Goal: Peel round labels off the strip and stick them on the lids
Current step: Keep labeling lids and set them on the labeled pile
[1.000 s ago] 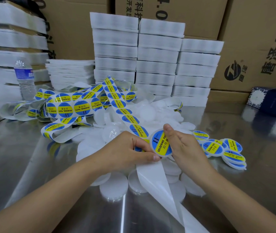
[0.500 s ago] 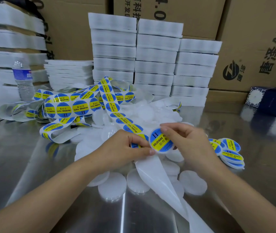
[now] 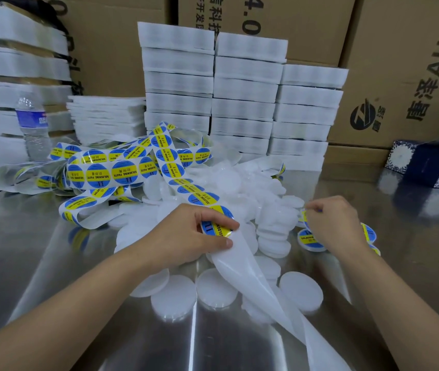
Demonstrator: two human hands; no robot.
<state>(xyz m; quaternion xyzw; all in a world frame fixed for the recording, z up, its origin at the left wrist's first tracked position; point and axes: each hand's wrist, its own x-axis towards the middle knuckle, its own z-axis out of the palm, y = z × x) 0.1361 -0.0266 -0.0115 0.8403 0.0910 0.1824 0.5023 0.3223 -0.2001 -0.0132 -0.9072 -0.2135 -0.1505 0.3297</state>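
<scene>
A: What can be read on the label strip (image 3: pixel 171 167)?

B: Each round label is blue with a yellow band; "SOLDERING PASTE" runs along the band in black, a "II" sits on the blue, and there are Chinese characters too small to read; the cartons (image 3: pixel 413 76) behind show "AHA4" beside Chinese characters and a round black logo, and 1 further left shows "4.0".

A: Which way does the strip run?

B: Its long axis lies on a diagonal; from the tangled loops at the far left it comes down and rightward into the person's left hand (image 3: pixel 186 236); past that hand the bare white backing (image 3: pixel 263 287) carries on toward the near right, over plain lids.

A: How does that hand hold it?

B: Thumb and fingers pinch the strip across 1 label (image 3: pixel 217 228); "II" and "SOLDE" show between them.

A: And the right hand (image 3: pixel 333 223)?

B: Its fingers curl down over the labelled lids (image 3: pixel 310 238) to the right of the heap; a blue and yellow edge shows at the fingertips; whether it grips a lid or only touches it cannot be told.

A: Where are the plain ones?

B: White round lids (image 3: pixel 226 180) are heaped mid-table, with several lying flat on the steel table (image 3: pixel 52 263) nearest the person; stacked white trays (image 3: pixel 245 89) stand behind; a water bottle (image 3: pixel 32 127) is at the far left, and a dark blue patterned box (image 3: pixel 432 164) at the far right.
</scene>
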